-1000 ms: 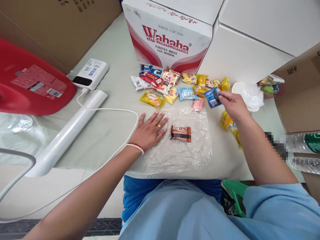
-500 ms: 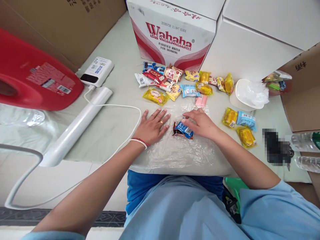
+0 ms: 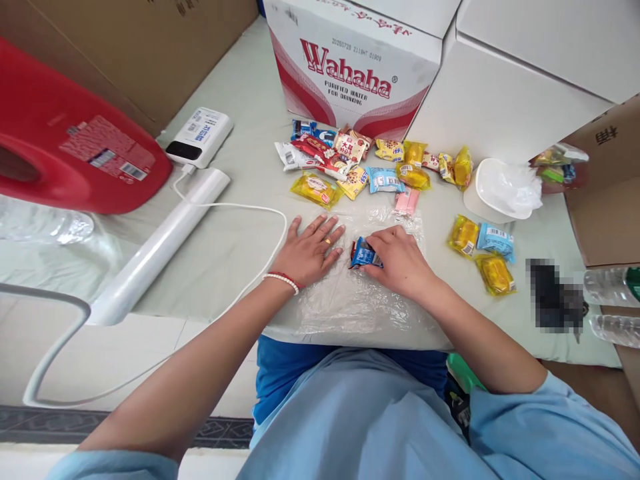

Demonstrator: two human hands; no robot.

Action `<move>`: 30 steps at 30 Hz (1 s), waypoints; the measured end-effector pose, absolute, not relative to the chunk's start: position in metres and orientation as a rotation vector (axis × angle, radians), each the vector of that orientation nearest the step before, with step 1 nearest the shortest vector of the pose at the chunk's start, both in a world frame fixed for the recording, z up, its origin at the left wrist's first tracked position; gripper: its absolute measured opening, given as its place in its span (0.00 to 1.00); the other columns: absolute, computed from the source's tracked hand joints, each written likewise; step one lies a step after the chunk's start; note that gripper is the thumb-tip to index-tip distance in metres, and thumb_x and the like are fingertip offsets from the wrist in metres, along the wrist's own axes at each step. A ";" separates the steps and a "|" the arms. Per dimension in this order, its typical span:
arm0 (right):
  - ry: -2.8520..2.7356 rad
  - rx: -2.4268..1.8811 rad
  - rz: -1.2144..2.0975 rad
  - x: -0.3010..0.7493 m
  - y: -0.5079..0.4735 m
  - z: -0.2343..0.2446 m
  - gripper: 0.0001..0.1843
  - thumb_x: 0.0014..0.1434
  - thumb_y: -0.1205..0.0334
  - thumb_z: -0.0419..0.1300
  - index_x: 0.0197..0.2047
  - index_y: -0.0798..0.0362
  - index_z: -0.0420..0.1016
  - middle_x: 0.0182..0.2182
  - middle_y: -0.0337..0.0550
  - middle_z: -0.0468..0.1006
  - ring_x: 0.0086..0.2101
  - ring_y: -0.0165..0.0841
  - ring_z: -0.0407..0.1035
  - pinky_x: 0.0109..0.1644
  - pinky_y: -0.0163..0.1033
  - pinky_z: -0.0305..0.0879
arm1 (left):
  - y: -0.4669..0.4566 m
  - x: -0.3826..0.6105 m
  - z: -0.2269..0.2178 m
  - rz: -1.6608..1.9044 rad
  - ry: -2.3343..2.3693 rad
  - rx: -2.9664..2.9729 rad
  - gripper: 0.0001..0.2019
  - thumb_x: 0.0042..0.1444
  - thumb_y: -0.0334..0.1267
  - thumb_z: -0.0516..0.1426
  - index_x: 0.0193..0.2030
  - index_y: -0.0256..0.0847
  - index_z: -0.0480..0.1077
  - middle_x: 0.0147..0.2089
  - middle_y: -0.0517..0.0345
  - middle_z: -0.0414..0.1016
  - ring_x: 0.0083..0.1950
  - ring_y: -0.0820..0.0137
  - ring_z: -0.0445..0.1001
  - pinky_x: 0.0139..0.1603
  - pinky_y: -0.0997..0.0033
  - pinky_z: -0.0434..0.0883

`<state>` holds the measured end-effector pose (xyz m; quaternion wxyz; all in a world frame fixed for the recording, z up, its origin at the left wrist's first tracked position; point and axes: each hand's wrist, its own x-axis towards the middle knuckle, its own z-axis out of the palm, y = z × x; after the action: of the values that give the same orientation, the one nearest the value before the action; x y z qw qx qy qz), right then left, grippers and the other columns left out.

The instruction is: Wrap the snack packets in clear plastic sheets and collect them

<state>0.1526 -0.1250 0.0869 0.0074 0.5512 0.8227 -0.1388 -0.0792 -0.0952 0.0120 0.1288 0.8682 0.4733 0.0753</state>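
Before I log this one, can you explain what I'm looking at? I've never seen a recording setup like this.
There is no machine here: these are a person's own bare hands. The picture comes from one camera worn on the head, looking forward and down, so the arms reach in from below. The left hand lies flat with its fingers spread, partly on a sheet of clear plastic film. The right hand holds a small blue packet over that film. The film lies on a pale green cloth. Beyond it, more wrapped packets lie in front of a Wahaha carton. A white tub stands to the right, and a large red jug to the left.
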 end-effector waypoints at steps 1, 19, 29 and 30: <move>2.566 1.694 -0.425 0.150 -0.125 0.085 0.24 0.64 0.53 0.67 0.60 0.52 0.75 0.58 0.55 0.78 0.57 0.54 0.64 0.55 0.56 0.63 | -0.095 -0.079 0.012 0.222 1.379 2.522 0.29 0.74 0.52 0.42 0.78 0.54 0.57 0.81 0.55 0.54 0.82 0.54 0.51 0.80 0.32 0.38; 2.632 1.725 -0.520 0.164 -0.135 0.075 0.37 0.63 0.51 0.68 0.72 0.51 0.65 0.64 0.57 0.73 0.61 0.55 0.62 0.60 0.59 0.64 | -0.090 -0.085 0.015 0.255 1.388 2.430 0.31 0.75 0.51 0.37 0.80 0.47 0.51 0.83 0.49 0.46 0.82 0.56 0.50 0.79 0.36 0.44; 2.888 1.652 -0.833 0.256 -0.226 0.079 0.25 0.68 0.52 0.65 0.65 0.45 0.70 0.59 0.54 0.74 0.58 0.46 0.68 0.61 0.55 0.72 | -0.141 -0.115 0.049 0.627 1.081 2.528 0.26 0.69 0.53 0.55 0.69 0.46 0.66 0.76 0.43 0.64 0.78 0.51 0.59 0.77 0.42 0.57; 2.887 1.650 -0.820 0.263 -0.234 0.070 0.25 0.67 0.53 0.66 0.65 0.46 0.71 0.59 0.54 0.74 0.58 0.47 0.68 0.60 0.56 0.72 | -0.153 -0.118 0.046 0.614 0.921 2.534 0.25 0.67 0.54 0.58 0.66 0.45 0.68 0.74 0.41 0.67 0.76 0.52 0.63 0.76 0.43 0.60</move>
<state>0.2627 -0.2344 0.0701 -0.1412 0.4770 0.8345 -0.2371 -0.1179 -0.1530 0.0457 0.1872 0.9002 0.3271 0.2180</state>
